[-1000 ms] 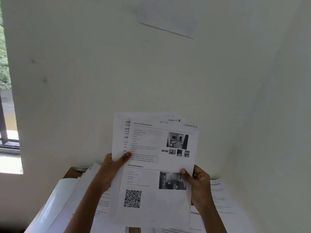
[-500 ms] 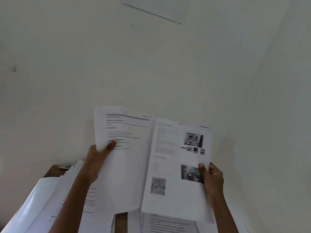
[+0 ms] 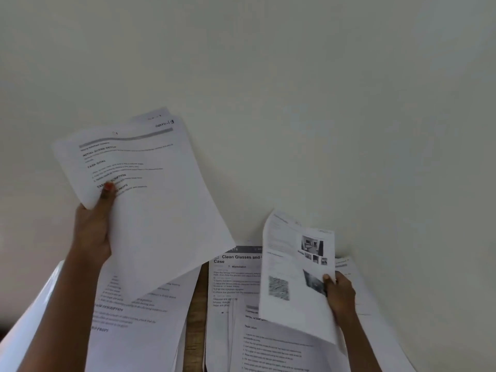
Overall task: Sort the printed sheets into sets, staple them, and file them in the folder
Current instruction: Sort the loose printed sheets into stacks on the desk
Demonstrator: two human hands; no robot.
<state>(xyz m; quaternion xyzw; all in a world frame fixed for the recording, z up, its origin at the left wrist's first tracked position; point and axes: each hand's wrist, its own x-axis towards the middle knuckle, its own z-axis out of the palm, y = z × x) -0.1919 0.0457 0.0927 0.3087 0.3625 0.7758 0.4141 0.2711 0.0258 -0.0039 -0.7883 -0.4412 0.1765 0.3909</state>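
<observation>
head view, facing a pale wall (image 3: 295, 103) above a table (image 3: 196, 318) covered in paper, with only a narrow wooden strip of it showing at lower centre. the left hand (image 3: 92, 232), left of centre, grips a raised stack of sheets (image 3: 161, 210) at its left edge. its thumb lies across the printed front and its fingers are hidden behind. the right hand (image 3: 339, 299), at lower right, pinches a photo sheet (image 3: 292, 267) by its right edge, thumb on the front. this sheet curls and is blurred. the two held lots are well apart. beneath them lie a left pile (image 3: 139, 331), a page headed "clean glasses" (image 3: 236, 280) and a front pile (image 3: 268, 345). a glossy white cover (image 3: 32, 326) at lower left may be the folder.
</observation>
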